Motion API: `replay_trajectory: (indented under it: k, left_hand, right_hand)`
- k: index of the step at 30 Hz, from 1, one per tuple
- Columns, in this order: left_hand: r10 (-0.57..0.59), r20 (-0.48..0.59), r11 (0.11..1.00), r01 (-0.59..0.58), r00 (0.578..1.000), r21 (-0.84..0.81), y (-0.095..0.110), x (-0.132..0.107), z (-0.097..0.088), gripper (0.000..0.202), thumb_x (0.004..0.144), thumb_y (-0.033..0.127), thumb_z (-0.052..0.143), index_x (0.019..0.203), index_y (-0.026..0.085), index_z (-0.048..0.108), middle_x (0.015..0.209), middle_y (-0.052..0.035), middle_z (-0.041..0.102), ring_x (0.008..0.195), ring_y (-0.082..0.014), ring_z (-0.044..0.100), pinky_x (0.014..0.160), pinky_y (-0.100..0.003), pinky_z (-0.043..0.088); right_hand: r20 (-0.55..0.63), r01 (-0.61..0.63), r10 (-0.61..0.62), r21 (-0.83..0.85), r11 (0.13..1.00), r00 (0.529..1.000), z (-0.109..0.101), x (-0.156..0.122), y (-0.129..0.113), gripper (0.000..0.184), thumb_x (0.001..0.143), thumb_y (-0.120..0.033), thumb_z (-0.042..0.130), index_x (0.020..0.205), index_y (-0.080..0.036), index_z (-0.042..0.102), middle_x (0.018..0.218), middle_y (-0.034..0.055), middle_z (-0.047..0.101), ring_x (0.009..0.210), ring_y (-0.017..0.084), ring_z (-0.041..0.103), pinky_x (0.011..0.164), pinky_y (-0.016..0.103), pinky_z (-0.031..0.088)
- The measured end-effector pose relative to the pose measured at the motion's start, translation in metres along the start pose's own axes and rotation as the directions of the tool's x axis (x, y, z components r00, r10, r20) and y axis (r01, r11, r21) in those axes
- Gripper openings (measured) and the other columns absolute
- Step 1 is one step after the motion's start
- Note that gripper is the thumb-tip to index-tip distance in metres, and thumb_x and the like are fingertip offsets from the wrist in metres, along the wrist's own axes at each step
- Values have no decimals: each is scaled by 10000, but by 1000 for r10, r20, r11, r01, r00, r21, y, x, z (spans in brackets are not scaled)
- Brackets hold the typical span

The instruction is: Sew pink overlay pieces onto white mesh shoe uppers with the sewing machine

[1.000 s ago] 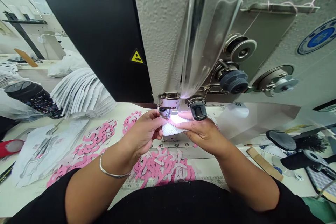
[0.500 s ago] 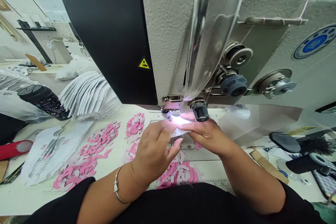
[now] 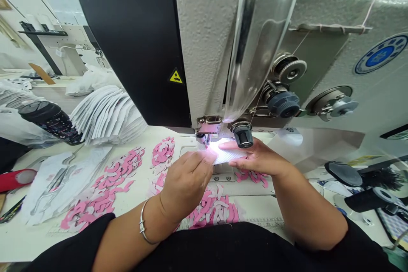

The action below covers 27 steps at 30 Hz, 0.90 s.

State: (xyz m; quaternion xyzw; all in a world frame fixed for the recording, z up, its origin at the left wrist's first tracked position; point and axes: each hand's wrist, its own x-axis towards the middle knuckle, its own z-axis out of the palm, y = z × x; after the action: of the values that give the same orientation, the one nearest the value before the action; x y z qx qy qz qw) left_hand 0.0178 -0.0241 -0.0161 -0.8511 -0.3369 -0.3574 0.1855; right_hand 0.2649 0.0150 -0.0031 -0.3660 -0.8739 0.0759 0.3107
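**White mesh piece under both hands at the sewing machine's presser foot**

The white mesh piece (image 3: 228, 156) lies flat on the machine bed, just in front of the presser foot (image 3: 204, 129), lit by the machine's lamp. Left hand (image 3: 186, 185): fingers (image 3: 199, 159) curve down onto the mesh's near end; whether this grip is a true hold or only pressure, I cannot tell. Right hand (image 3: 255, 157): fingers extended, grip barely closed, the mesh held loosely between index finger and thumb. A silver bangle (image 3: 142, 221) circles the left wrist.

Pink-and-white cut scraps (image 3: 213, 208) lie heaped on the desk (image 3: 32, 238) below the hands, with more to the left (image 3: 105, 191) and a small pile beside the right hand (image 3: 250, 176). Printed white sheets (image 3: 60, 185) lie further left.

Above, a black knob (image 3: 242, 134) hangs beside the foot, under a clear plastic guard (image 3: 264, 38). Tension dials (image 3: 288, 70) sit on the machine's grey head (image 3: 207, 38). Beyond the desk, to the left, a fanned stack of white cut pieces (image 3: 108, 114) rests beside a black patterned roll (image 3: 51, 122).
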Motion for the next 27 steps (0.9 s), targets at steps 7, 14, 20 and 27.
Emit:
replay_trajectory:
  k: [7, 14, 20, 27]
  left_hand:
    - [-36, -2, 997, 36, 999, -74, -9, 3, -2, 354, 879, 86, 582, 1207, 200, 652, 1047, -93, 737, 954, -244, 677, 903, -372, 515]
    - [35, -33, 958, -43, 999, -285, -48, 1, 8, 334, 878, 89, 622, 1175, 236, 665, 1041, -53, 733, 989, -201, 682, 906, -343, 547]
    - [85, -60, 934, -101, 995, -344, -63, -2, 14, 362, 862, 75, 662, 1184, 239, 659, 1075, -51, 720, 1047, -190, 670, 926, -345, 563]
    - [65, -16, 952, -67, 998, -300, -67, -5, 15, 361, 879, 100, 644, 1214, 236, 652, 1136, -84, 703, 1051, -205, 678, 894, -344, 581]
  right_hand:
    - [106, -127, 124, 28, 991, 987, 1, -2, -7, 449, 859, -444, 710, 1295, -398, 615, 1194, 27, 646, 1114, 232, 627, 919, 413, 561]
    - [11, -209, 213, -136, 968, 977, 9, -11, -48, 511, 834, -410, 723, 1327, -401, 588, 1340, 69, 527, 1238, 299, 512, 1020, 518, 497]
    - [-2, -262, 268, -211, 942, 964, 12, -14, -63, 509, 855, -404, 675, 1352, -421, 566, 1335, 70, 483, 1210, 295, 502, 990, 493, 513]
    - [-49, -255, 251, -254, 933, 967, 17, -13, -62, 525, 859, -404, 671, 1371, -394, 553, 1313, 91, 483, 1188, 302, 505, 963, 493, 527]
